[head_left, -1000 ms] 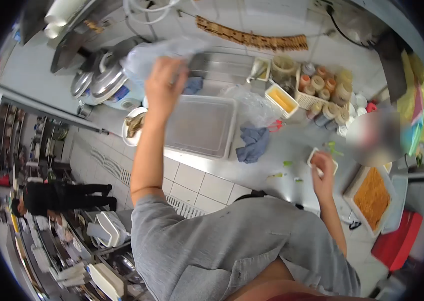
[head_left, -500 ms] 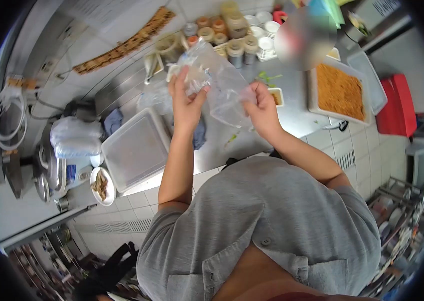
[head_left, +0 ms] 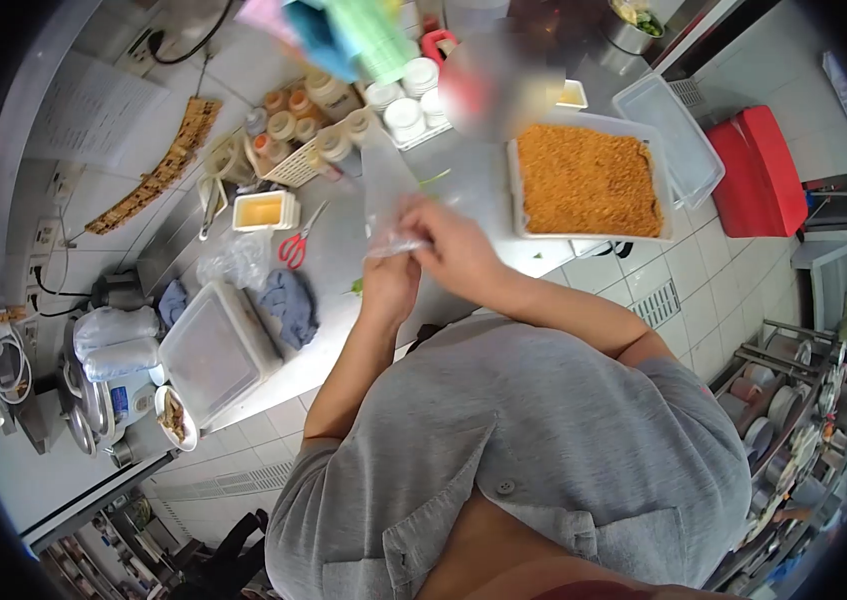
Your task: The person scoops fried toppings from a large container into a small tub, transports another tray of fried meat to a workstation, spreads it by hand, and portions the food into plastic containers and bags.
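Note:
A clear plastic bag [head_left: 388, 185] hangs between my hands above the steel counter [head_left: 343, 215]. My left hand [head_left: 390, 283] is closed round its lower edge. Just above and to the right, my right hand [head_left: 446, 245] pinches the same bag, its fingers blurred by motion. Small green scraps [head_left: 356, 286] lie beside my left hand. Further left are red-handled scissors [head_left: 293, 250] and a blue cloth [head_left: 289, 307]. To the right of my hands stands a tray of orange-brown crumbs [head_left: 588, 180].
A lidded plastic box [head_left: 218, 350] and a bowl [head_left: 175, 418] stand at the left. Behind are a basket of bottles [head_left: 293, 165], white-lidded containers [head_left: 405, 118] and a yellow-filled tub [head_left: 261, 211]. A red bin [head_left: 758, 172] is at the right. A person in dark clothes [head_left: 233, 560] shows at bottom left.
My hands first came together on the clear bag, then closed in tighter on it, with the bag gathered between them. The view has turned toward the crumb tray.

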Demonstrator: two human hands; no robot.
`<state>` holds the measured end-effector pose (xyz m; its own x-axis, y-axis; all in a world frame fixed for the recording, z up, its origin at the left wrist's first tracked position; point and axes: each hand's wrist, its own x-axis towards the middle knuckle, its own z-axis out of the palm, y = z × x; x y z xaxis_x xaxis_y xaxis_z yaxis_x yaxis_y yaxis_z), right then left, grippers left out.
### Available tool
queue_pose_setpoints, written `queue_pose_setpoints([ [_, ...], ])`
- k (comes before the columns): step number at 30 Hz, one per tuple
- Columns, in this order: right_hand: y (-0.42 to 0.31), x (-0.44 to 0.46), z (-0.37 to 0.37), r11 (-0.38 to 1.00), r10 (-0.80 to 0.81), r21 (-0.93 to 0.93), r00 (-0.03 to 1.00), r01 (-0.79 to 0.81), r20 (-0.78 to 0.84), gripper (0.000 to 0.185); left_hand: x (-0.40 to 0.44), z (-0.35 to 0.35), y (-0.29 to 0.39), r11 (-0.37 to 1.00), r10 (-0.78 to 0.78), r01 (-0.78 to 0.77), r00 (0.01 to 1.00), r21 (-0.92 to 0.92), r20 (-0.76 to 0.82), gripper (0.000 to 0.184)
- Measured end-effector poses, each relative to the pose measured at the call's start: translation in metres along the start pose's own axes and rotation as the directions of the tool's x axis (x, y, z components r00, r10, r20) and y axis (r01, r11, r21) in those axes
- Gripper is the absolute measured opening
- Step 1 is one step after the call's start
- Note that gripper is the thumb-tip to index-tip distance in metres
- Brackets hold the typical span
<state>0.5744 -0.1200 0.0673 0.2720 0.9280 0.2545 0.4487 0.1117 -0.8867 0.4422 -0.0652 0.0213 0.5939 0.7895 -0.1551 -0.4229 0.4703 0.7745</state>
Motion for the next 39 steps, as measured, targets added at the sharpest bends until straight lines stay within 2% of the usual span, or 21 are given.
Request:
queue_pose_setpoints([
  [2,0.019,-0.006,-0.017,0.993,-0.01,0.12,0.983,-0.013,0.185,0.022,0.025,0.03,-0.013,0.994,-0.019,0.015,0.999,-0.106,-0.04,0.053],
  [3,0.025,-0.007,-0.029,0.992,-0.004,0.122,0.981,-0.02,0.192,0.022,0.038,0.024,-0.029,0.966,-0.031,0.012,0.997,-0.257,-0.071,0.054],
  [4,0.029,-0.008,-0.041,0.991,-0.044,0.133,0.954,0.005,0.296,0.019,0.051,0.032,-0.034,0.917,-0.046,0.002,0.994,-0.399,-0.103,0.056],
  [6,0.037,-0.015,-0.061,0.987,-0.085,0.157,0.907,0.022,0.413,0.017,0.077,0.049,-0.044,0.913,-0.028,-0.061,0.977,-0.404,-0.21,0.055],
  [8,0.043,-0.023,-0.073,0.988,-0.059,0.147,0.777,-0.043,0.627,0.016,0.092,0.058,-0.05,0.939,0.183,-0.25,0.945,-0.239,-0.27,0.062],
  [10,0.061,-0.029,-0.076,0.976,-0.083,0.203,0.716,-0.083,0.693,0.019,0.091,0.051,-0.029,0.858,0.287,-0.327,0.945,-0.397,-0.157,0.073],
  [12,0.081,-0.025,-0.077,0.992,-0.082,0.124,0.632,-0.022,0.771,0.022,0.072,0.045,0.013,0.852,0.441,-0.486,0.866,-0.193,-0.235,0.09],
  [14,0.111,-0.025,-0.067,0.997,-0.074,0.051,0.717,0.053,0.694,0.041,0.039,0.027,0.05,0.838,0.507,-0.544,0.806,-0.045,-0.304,0.092],
  [15,0.123,-0.023,-0.056,0.987,-0.043,-0.092,0.764,0.133,0.644,0.058,0.025,0.023,0.064,0.82,0.559,-0.567,0.763,0.078,-0.325,0.094],
  [16,0.13,-0.017,-0.045,0.988,-0.058,-0.073,0.752,0.139,0.656,0.058,0.012,0.023,0.072,0.814,0.568,-0.573,0.751,0.096,-0.338,0.094],
  [18,0.142,-0.003,-0.025,0.878,-0.235,-0.296,0.877,0.377,0.419,0.074,-0.018,0.028,0.082,0.839,0.543,-0.469,0.756,0.276,-0.364,0.098],
  [19,0.147,0.005,-0.012,0.878,-0.242,-0.288,0.874,0.382,0.421,0.074,-0.027,0.03,0.08,0.852,0.517,-0.424,0.768,0.307,-0.378,0.1],
  [22,0.163,0.026,0.025,0.856,-0.142,-0.403,0.897,0.323,0.418,0.081,-0.039,0.016,0.067,0.886,0.462,-0.395,0.788,0.241,-0.406,0.097],
  [24,0.176,0.031,0.032,0.914,0.051,-0.358,0.82,0.192,0.57,0.08,-0.037,0.01,0.062,0.886,0.457,-0.377,0.809,0.269,-0.37,0.095],
  [25,0.171,0.03,0.021,0.909,0.074,-0.381,0.834,0.17,0.547,0.08,-0.031,0.01,0.06,0.879,0.46,-0.367,0.819,0.304,-0.342,0.093],
  [30,0.136,-0.012,-0.088,0.977,0.001,-0.199,0.924,0.081,0.384,0.075,0.028,0.048,0.043,0.901,0.419,-0.399,0.901,0.172,-0.108,0.103],
  [32,0.116,-0.034,-0.15,0.951,0.161,-0.305,0.935,-0.06,0.316,0.076,0.058,0.069,0.026,0.905,0.174,-0.095,0.972,0.415,-0.158,0.093],
  [34,0.119,-0.069,-0.203,0.942,0.09,-0.329,0.993,-0.06,0.078,0.076,0.096,0.058,-0.009,0.832,0.079,-0.155,0.983,0.532,0.163,0.066],
  [36,0.125,-0.101,-0.241,0.91,0.171,-0.349,0.969,-0.224,-0.177,0.076,0.129,0.099,-0.027,0.53,-0.102,-0.271,0.92,0.803,0.378,0.04],
  [38,0.121,-0.125,-0.263,0.828,0.294,-0.327,0.849,-0.455,-0.438,0.073,0.172,0.122,-0.08,0.731,-0.205,-0.294,0.766,0.616,0.609,0.029],
  [39,0.125,-0.137,-0.271,0.822,0.295,-0.326,0.838,-0.467,-0.459,0.073,0.185,0.136,-0.096,0.734,-0.214,-0.299,0.75,0.609,0.626,0.029],
])
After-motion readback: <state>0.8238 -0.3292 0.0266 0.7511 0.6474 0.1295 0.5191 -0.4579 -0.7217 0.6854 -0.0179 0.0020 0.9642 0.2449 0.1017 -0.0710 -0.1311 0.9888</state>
